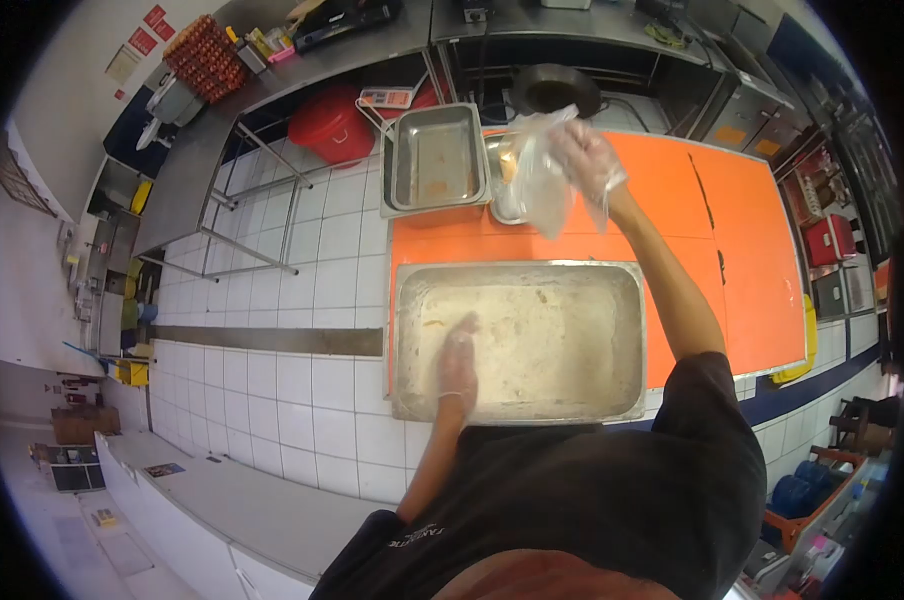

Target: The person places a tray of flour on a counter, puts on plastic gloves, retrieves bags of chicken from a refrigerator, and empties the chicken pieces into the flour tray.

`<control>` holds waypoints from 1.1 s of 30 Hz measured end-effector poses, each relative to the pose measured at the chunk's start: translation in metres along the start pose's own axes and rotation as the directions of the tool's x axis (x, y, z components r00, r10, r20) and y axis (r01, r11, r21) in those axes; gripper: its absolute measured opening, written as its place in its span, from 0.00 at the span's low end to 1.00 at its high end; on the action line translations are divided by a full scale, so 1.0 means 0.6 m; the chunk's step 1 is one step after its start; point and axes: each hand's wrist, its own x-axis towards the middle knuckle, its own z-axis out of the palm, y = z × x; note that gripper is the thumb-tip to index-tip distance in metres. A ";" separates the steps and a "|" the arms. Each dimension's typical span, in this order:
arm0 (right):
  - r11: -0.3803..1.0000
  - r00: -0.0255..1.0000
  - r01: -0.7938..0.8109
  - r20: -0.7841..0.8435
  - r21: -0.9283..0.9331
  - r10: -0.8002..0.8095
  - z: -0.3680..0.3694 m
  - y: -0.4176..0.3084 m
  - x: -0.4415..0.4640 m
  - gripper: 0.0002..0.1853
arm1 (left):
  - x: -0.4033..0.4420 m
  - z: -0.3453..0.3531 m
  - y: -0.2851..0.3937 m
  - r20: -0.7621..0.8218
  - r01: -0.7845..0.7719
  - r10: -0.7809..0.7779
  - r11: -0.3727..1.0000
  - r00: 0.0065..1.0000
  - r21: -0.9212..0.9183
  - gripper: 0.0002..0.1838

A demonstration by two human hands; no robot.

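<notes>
My right hand (584, 158), in a clear plastic glove, is closed on the top of a clear plastic bag (544, 190). The bag hangs over the orange table beside a round metal bowl (510, 205), which it partly hides. Something pale orange (509, 165) shows at the bowl. Lower left, my left hand (459, 365), also gloved, reaches into a large metal tray (620, 410) with pale powder (542, 340) spread over its bottom. The fingers of this hand point away from me and look stretched out, with nothing seen in them.
An empty-looking metal pan (437, 165) stands at the back left of the orange table (752, 250). Behind it are a red bin (332, 130), a scale (387, 97) and a dark wok (555, 90). A steel table (187, 180) stands on the left.
</notes>
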 end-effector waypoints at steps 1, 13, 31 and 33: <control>0.997 0.996 0.007 0.091 -0.073 -0.001 -0.002 -0.001 -0.016 0.14 | 0.020 -0.007 0.022 -0.033 -0.002 -0.002 0.991 0.999 -0.133 0.26; 0.930 0.799 0.085 0.583 -0.358 0.151 0.083 0.018 -0.269 0.19 | 0.026 0.020 0.070 0.253 -0.176 0.180 0.984 0.951 -0.039 0.18; 0.948 0.993 0.120 0.039 -0.294 -0.114 0.116 0.110 -0.310 0.28 | 0.006 0.028 0.102 0.369 -0.446 0.337 0.854 0.866 0.267 0.16; 0.943 0.986 0.093 0.164 -0.319 -0.041 0.088 0.116 -0.316 0.29 | -0.020 0.020 0.151 0.331 -0.400 0.292 0.854 0.897 0.333 0.16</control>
